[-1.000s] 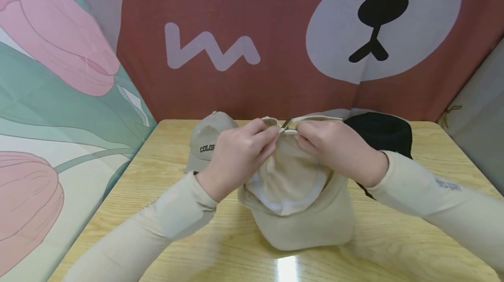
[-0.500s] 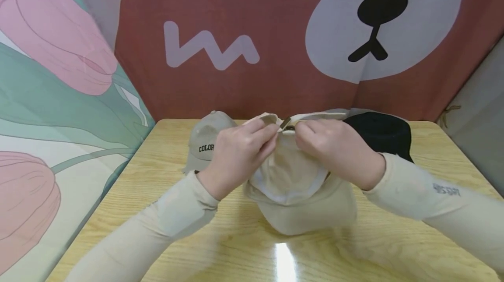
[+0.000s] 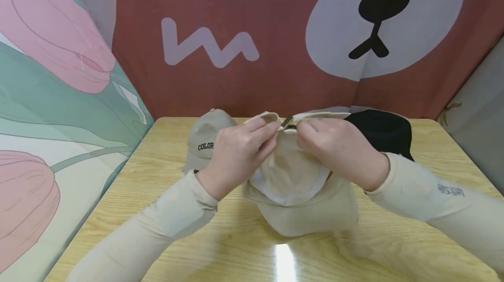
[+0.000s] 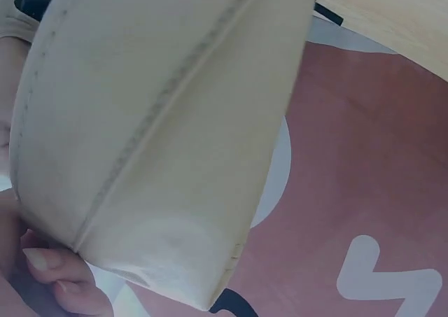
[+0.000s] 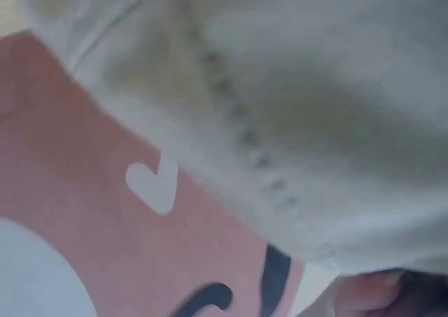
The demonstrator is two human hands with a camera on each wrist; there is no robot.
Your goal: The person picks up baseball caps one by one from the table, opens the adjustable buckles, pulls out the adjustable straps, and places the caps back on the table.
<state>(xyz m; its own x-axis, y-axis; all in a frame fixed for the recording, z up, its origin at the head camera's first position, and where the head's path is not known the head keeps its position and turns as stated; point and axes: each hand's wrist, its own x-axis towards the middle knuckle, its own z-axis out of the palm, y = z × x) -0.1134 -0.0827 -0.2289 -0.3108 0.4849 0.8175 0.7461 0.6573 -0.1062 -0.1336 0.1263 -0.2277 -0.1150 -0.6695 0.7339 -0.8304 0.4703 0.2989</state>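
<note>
- The fingertips of the left hand [image 3: 241,150] and the right hand [image 3: 339,146] are largely hidden in the head view, so the exact pinching points cannot be told.
- The crown of the beige cap [image 3: 311,217] is partly covered by both hands; whether its brim is touching the table [image 3: 220,251] cannot be made out.
- A small brownish clasp [image 3: 286,121] is seen between the hands, but whether it is fastened cannot be told.
- The lettering on the grey cap [image 3: 212,129] is cut short by the left hand, only "COLOR" being readable; the black hat [image 3: 382,132] is partly covered by the right hand and sleeve.
- In the left wrist view, stitched cap fabric fills much of the frame, with a few fingers shown at the lower left; in the right wrist view the fabric is blurred and the fingers are cut off at the lower right.
- The fingers of both hands are curled closely, the cap's upper edge being gripped on either side of the clasp.
- The cap is held between the hands, its crown and brim lying below the fingers, the brim pointed toward the table's near side.
</note>
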